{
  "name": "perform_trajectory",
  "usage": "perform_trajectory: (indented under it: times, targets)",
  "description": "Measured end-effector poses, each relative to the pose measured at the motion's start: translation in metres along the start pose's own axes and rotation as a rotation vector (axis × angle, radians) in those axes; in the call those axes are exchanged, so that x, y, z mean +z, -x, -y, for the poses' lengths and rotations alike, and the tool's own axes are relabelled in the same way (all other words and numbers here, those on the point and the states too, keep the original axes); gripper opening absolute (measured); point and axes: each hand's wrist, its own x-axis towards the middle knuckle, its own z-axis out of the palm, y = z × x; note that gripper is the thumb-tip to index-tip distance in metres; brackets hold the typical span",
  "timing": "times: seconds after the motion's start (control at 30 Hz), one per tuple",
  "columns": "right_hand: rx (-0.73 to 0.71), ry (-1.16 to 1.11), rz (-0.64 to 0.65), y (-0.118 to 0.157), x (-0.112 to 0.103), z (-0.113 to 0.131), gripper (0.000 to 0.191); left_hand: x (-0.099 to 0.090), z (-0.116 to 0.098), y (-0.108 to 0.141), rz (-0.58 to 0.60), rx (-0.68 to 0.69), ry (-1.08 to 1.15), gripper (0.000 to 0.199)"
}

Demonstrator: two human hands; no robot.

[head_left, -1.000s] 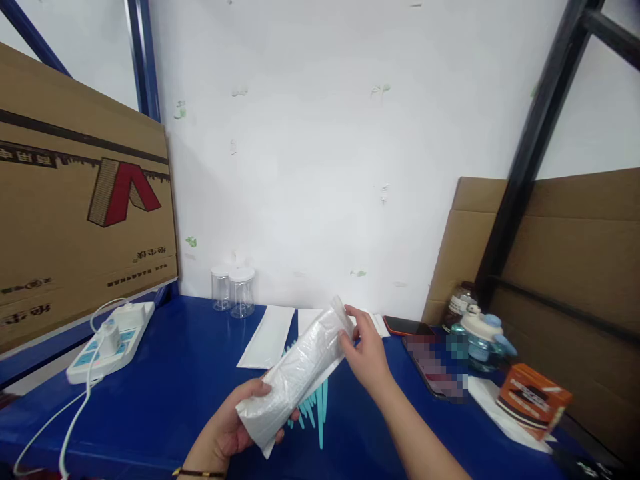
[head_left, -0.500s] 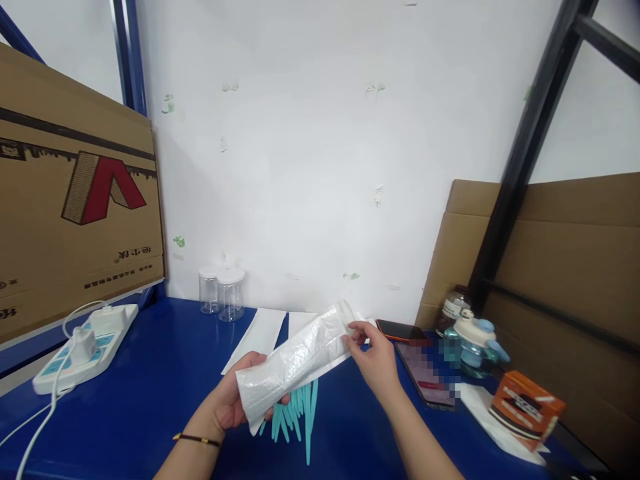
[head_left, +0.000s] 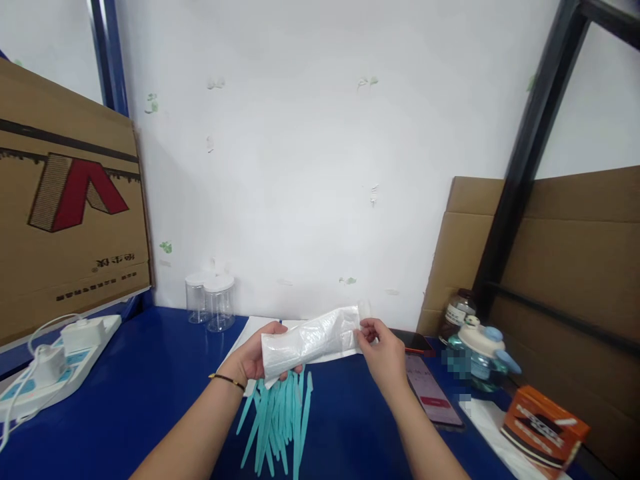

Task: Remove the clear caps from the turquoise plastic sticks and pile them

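Note:
A white padded mailer bag (head_left: 313,341) is held up in both hands above the blue table (head_left: 165,400). My left hand (head_left: 257,357) is closed around its left end, the thumb on top and fingertips showing beneath. At the other end, my right hand (head_left: 383,350) pinches the bag's edge beside a translucent flap (head_left: 365,309). What the bag contains cannot be seen. Below it lies a fanned pile of slim teal plastic sticks (head_left: 275,420), shaped like eyebrow razors. More white pieces (head_left: 250,330) lie flat behind the bag, partly hidden by it.
Two clear jars (head_left: 220,310) with white lids stand near the wall. On the left is a power strip (head_left: 75,360) with plugs. To the right are a phone (head_left: 434,393), a teal bottle (head_left: 477,353), a brown jar (head_left: 457,313) and an orange box (head_left: 543,430).
The bag has shifted slightly right and is turned closer to level, both hands still on it. The view has moved, showing more of the teal pile.

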Motion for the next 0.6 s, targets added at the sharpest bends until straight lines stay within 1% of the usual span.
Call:
perform_trajectory:
  times: [0.1, 0.17, 0.2, 0.23, 0.27, 0.33, 0.4, 0.43, 0.47, 0.5, 0.57, 0.6]
  targets:
    - [0.098, -0.165, 0.085, 0.001, 0.001, -0.013, 0.022, -0.007, 0.000, -0.007, 0.007, 0.012, 0.027, 0.066]
    - [0.152, -0.315, 0.131, 0.003, 0.000, -0.019, 0.021, -0.014, 0.001, -0.006, -0.009, 0.066, 0.066, 0.077]
    - [0.175, -0.385, 0.145, 0.003, 0.000, -0.020, 0.020, -0.019, 0.002, -0.005, -0.021, 0.110, 0.074, 0.078]
    - [0.202, -0.446, 0.161, 0.003, -0.001, -0.021, 0.018, -0.023, 0.003, -0.005, -0.042, 0.158, 0.070, 0.074]
    - [0.236, -0.502, 0.182, 0.004, -0.001, -0.021, 0.016, -0.028, 0.003, -0.004, -0.079, 0.209, 0.061, 0.066]
    - [0.333, -0.610, 0.238, 0.005, 0.001, -0.020, 0.012, -0.037, 0.004, -0.006, -0.200, 0.311, 0.048, 0.045]
    - [0.463, -0.733, 0.282, 0.007, 0.006, -0.019, 0.010, -0.040, 0.006, -0.011, -0.300, 0.419, 0.072, 0.032]
    - [0.533, -0.800, 0.291, 0.009, 0.010, -0.019, 0.011, -0.038, 0.008, -0.015, -0.300, 0.482, 0.101, 0.030]
    - [0.602, -0.865, 0.291, 0.012, 0.015, -0.018, 0.013, -0.034, 0.011, -0.018, -0.259, 0.557, 0.132, 0.031]
    - [0.672, -0.924, 0.287, 0.015, 0.020, -0.016, 0.016, -0.027, 0.014, -0.021, -0.195, 0.641, 0.159, 0.036]
    - [0.809, -1.002, 0.286, 0.022, 0.030, -0.011, 0.021, -0.009, 0.021, -0.029, -0.071, 0.797, 0.197, 0.049]
    - [0.863, -1.022, 0.298, 0.026, 0.034, -0.008, 0.023, 0.001, 0.025, -0.033, -0.046, 0.848, 0.210, 0.054]
